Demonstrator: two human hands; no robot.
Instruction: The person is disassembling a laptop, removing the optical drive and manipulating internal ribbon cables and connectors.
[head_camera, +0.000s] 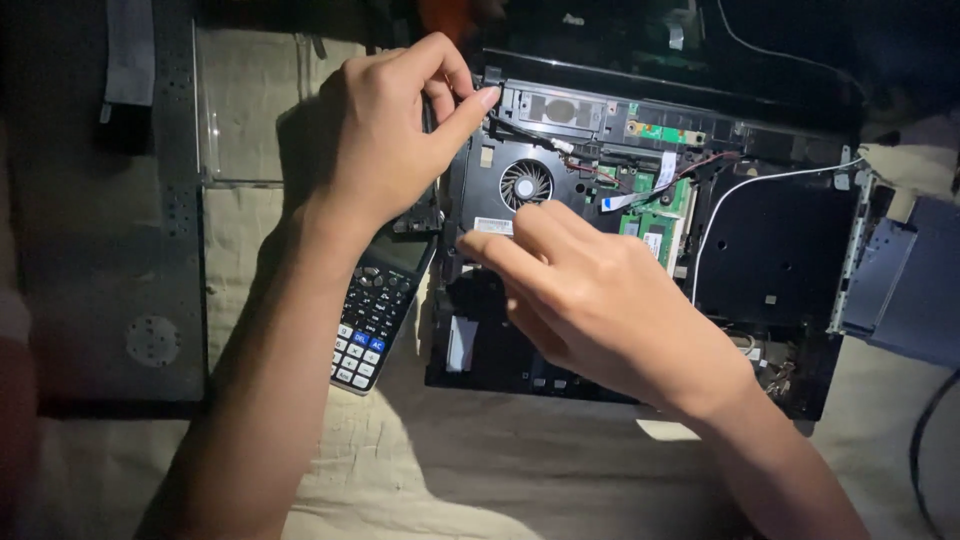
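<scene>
Opened laptop base (640, 250) is lying on a beige cloth (450, 470), cover off, insides facing up. Left hand (385, 130) is reaching over the base's upper left corner, thumb and fingers pressed together on something small and dark at the corner edge (can't tell what exactly, could be a cable end or clip). Right hand (600, 295) is resting on the lower middle of the base, index finger extended and pressing down just beside the white label (493, 225) below the cooling fan (526, 184); remaining fingers curled in, holding nothing that is visible. It is probably steadying the chassis while the other hand is working at the corner.

Fan is sitting in a black housing, upper left of the base. A green circuit board (662, 222) is lying right of the fan, with a flat white ribbon cable (640, 190) crossing it and a small white rectangular sticker on the board. A thin white wire (760, 190) is running along the empty black bay on the right.

A dark calculator (372, 310) with grey and blue keys is lying partly under the left wrist, just beside the base's left edge. A black perforated panel (120, 270) is lying well to the left. A grey drive-like part (905, 280) is sitting at the right edge.
</scene>
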